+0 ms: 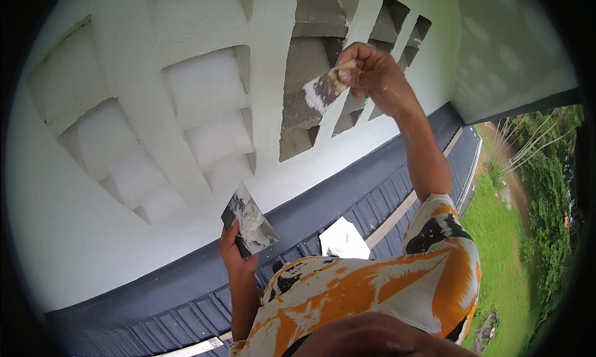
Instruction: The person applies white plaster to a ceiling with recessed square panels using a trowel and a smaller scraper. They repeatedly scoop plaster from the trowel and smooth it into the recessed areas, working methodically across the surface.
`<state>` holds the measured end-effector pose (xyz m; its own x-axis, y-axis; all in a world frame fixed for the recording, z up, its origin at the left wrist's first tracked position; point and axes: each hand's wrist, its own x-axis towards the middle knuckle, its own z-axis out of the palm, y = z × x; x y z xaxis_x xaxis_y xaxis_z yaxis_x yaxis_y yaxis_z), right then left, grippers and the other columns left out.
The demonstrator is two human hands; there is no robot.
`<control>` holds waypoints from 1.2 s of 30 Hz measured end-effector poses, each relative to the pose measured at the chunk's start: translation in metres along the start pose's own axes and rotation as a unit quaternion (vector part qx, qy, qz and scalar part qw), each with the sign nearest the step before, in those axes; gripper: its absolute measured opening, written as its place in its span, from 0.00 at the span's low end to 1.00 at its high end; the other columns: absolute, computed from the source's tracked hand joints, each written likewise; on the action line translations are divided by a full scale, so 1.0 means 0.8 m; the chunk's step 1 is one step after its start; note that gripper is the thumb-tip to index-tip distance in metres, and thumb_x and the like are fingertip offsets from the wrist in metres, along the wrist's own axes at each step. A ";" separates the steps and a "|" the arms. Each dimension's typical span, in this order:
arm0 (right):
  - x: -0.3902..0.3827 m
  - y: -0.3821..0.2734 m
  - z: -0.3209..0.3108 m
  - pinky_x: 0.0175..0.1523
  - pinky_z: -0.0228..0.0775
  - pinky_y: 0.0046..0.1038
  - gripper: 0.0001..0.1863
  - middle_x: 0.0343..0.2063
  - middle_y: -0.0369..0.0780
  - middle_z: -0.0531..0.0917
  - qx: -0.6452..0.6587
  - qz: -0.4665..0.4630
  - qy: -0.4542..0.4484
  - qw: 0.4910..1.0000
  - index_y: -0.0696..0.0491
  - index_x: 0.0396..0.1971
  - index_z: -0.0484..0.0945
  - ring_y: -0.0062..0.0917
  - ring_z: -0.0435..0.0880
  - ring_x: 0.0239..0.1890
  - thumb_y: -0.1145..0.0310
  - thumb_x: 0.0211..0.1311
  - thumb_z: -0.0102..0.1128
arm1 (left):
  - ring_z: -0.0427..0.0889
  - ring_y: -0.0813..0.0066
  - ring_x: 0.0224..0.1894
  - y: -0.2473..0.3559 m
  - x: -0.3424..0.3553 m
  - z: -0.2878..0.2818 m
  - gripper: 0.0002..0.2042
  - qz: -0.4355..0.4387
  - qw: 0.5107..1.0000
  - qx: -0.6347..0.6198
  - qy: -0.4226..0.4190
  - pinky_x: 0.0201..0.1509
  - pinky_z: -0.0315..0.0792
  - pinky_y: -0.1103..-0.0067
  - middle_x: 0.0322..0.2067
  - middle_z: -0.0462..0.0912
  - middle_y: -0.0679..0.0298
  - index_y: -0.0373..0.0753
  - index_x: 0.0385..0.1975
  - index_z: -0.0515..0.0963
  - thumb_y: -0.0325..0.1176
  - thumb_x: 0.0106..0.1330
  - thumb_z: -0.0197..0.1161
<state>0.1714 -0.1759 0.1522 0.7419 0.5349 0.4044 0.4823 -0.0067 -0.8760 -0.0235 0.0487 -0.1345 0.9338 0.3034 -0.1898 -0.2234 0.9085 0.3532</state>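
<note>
My right hand (375, 78) is raised before the wall and closed round the handle of a putty knife (326, 91). White filler coats the end of its dark blade, which is apart from the wall as far as I can tell. Lower and to the left, my left hand (234, 251) grips a flat square plate (250, 219) smeared with white and grey filler. Behind the putty knife, the wall's recessed openings (304, 65) show bare grey cement. Those farther left, such as a white recess (205, 84), are coated white.
A dark ribbed roof (186, 316) runs along the wall's foot, with a dark flashing strip (248, 233) between. On the roof lie a white sheet-like piece (344, 239) and a long wooden strip (394, 219). Grass (503, 251) and trees (552, 171) lie beyond the roof's edge at right.
</note>
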 end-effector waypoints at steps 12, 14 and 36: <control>-0.030 0.068 -0.016 0.22 0.64 0.18 0.08 0.22 0.35 0.79 0.016 0.098 0.013 0.995 0.55 0.32 0.75 0.14 0.73 0.17 0.72 0.60 0.67 | 0.84 0.68 0.22 0.024 0.019 0.082 0.10 -0.039 0.998 -0.027 -0.044 0.21 0.80 0.73 0.29 0.85 0.66 0.39 0.46 0.77 0.34 0.71 0.53; 0.015 0.041 -0.070 0.27 0.70 0.20 0.07 0.23 0.36 0.79 0.009 -0.016 0.205 0.979 0.54 0.30 0.73 0.16 0.75 0.18 0.72 0.63 0.63 | 0.85 0.69 0.23 0.026 0.012 0.085 0.10 0.002 1.000 0.012 -0.006 0.21 0.80 0.73 0.30 0.85 0.66 0.39 0.46 0.77 0.34 0.71 0.52; 0.152 0.059 -0.215 0.16 0.64 0.25 0.10 0.15 0.36 0.75 0.070 -0.138 0.373 0.915 0.53 0.24 0.70 0.21 0.72 0.14 0.76 0.59 0.64 | 0.85 0.69 0.41 0.052 -0.059 -0.032 0.14 0.113 0.990 0.046 0.067 0.40 0.81 0.73 0.43 0.83 0.61 0.37 0.52 0.74 0.34 0.70 0.55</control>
<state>0.3645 -0.2564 0.2054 0.7373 -0.2251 0.6370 0.6739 0.1777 -0.7172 -0.0839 0.0798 -0.1339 0.8162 0.5365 -0.2145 -0.3896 0.7851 0.4815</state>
